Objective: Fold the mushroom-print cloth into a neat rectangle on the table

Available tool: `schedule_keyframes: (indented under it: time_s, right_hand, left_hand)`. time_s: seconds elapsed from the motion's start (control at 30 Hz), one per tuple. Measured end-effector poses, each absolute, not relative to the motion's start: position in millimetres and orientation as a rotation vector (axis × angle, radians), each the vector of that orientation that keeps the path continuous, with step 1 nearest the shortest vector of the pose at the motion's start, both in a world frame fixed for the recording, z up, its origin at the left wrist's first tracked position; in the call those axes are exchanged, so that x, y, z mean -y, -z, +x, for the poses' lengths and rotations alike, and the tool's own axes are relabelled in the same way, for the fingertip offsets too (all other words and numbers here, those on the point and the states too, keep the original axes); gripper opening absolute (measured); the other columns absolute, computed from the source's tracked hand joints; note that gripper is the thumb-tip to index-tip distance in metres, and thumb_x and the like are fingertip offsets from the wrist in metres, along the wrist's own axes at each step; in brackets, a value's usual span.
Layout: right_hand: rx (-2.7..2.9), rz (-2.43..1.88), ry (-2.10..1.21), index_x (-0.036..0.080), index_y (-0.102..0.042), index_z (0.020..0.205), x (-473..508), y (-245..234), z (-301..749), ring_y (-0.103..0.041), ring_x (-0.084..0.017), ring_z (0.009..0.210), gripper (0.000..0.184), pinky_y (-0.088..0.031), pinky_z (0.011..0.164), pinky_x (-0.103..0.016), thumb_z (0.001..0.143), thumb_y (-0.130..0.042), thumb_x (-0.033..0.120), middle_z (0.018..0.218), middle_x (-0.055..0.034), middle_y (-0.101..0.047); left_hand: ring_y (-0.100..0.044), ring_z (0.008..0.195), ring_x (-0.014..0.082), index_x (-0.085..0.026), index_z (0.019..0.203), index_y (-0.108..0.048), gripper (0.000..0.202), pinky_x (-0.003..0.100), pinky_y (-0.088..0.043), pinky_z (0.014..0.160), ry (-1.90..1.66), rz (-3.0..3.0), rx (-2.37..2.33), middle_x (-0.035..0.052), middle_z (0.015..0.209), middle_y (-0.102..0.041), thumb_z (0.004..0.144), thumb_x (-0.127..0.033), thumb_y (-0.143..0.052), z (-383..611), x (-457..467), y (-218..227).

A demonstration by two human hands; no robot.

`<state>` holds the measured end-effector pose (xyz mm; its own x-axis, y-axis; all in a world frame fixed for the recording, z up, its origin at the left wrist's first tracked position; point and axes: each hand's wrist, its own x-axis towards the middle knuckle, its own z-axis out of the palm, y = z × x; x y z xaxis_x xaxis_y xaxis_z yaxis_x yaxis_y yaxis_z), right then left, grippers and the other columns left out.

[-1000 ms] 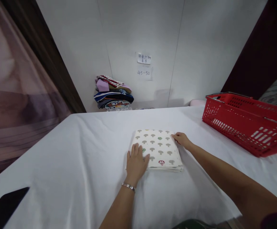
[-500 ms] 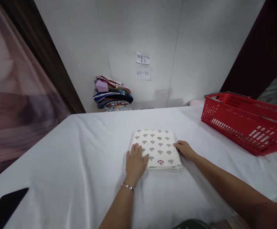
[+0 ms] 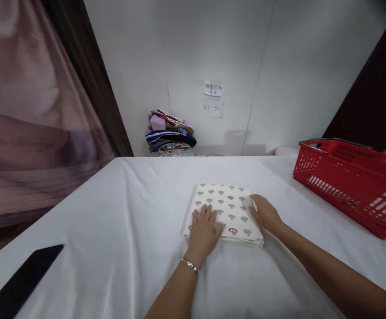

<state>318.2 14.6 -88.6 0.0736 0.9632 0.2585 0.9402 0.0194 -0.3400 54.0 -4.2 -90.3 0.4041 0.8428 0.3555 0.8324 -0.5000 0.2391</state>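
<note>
A white cloth printed with grey, green and red mushrooms (image 3: pixel 232 206) lies folded into a thick, nearly square bundle on the white-covered table (image 3: pixel 160 199). My left hand (image 3: pixel 203 231), with a silver bracelet at the wrist, rests flat on the bundle's near left part, fingers spread. At the right side of the cloth is my right hand (image 3: pixel 266 213), its fingers stretched along the edge and its thumb apart from them. It touches the cloth without gripping it. Layered folds show along the near edge.
A red plastic basket (image 3: pixel 349 177) with metal handles stands on the table's right side. Behind the far edge rises a stack of folded fabrics (image 3: pixel 171 135). A dark flat object (image 3: pixel 23 281) lies at the near left. Pink curtain (image 3: pixel 36 110) hangs on the left.
The view has shifted, so most things appear further right. My right hand has gone from pinching the cloth's right edge to lying against it with fingers extended. My left hand stays on top.
</note>
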Motion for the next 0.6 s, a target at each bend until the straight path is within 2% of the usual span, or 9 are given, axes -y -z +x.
schedule_keyframes:
  time_s: [0.1,0.2,0.3,0.43,0.6]
  right_hand:
    - [2.087,-1.707,-0.005,0.019,-0.041,0.133,-13.4,79.0,288.7,-0.034,-0.025,0.129,0.052,-0.029,0.104,-0.041,0.084,-0.040,0.037,0.140,-0.0093,-0.039]
    - [2.205,-1.563,-0.027,0.018,-0.036,0.137,-18.3,73.1,258.3,-0.025,-0.022,0.134,0.055,-0.026,0.107,-0.039,0.088,-0.036,0.043,0.146,-0.0085,-0.031]
    - [2.299,-1.600,-0.002,0.014,-0.033,0.138,-29.5,76.6,246.6,-0.017,-0.023,0.137,0.060,-0.020,0.109,-0.041,0.088,-0.035,0.048,0.148,-0.0110,-0.024]
    - [2.266,-1.943,-0.004,0.008,-0.036,0.137,-44.8,97.3,260.6,-0.019,-0.029,0.135,0.067,-0.019,0.107,-0.046,0.087,-0.036,0.052,0.146,-0.0170,-0.027]
    - [2.258,-1.978,0.093,0.010,-0.036,0.137,-50.6,117.6,274.1,-0.020,-0.028,0.135,0.068,-0.019,0.107,-0.045,0.087,-0.032,0.055,0.146,-0.0154,-0.028]
  left_hand:
    - [-0.032,0.130,0.0249,-0.025,0.125,-0.049,0.043,0.052,-0.016,0.109,-0.643,2.622,-1.515,0.0062,0.137,-0.044,0.089,-0.046,-0.036,56.6,6.3,92.9]
    - [-0.032,0.130,0.0245,-0.025,0.126,-0.047,0.043,0.052,-0.016,0.109,-0.657,2.627,-1.520,0.0062,0.137,-0.044,0.089,-0.045,-0.035,56.6,6.8,93.7]
    - [-0.032,0.130,0.0246,-0.025,0.127,-0.046,0.044,0.052,-0.016,0.109,-0.672,2.631,-1.517,0.0064,0.137,-0.044,0.089,-0.045,-0.036,55.7,7.3,93.4]
    - [-0.032,0.130,0.0242,-0.024,0.126,-0.047,0.042,0.051,-0.017,0.109,-0.685,2.628,-1.482,0.0060,0.137,-0.044,0.090,-0.044,-0.036,55.3,9.2,93.9]
    - [-0.033,0.130,0.0237,-0.025,0.123,-0.049,0.039,0.050,-0.017,0.109,-0.706,2.576,-1.457,0.0049,0.136,-0.045,0.089,-0.041,-0.038,55.1,11.8,92.0]
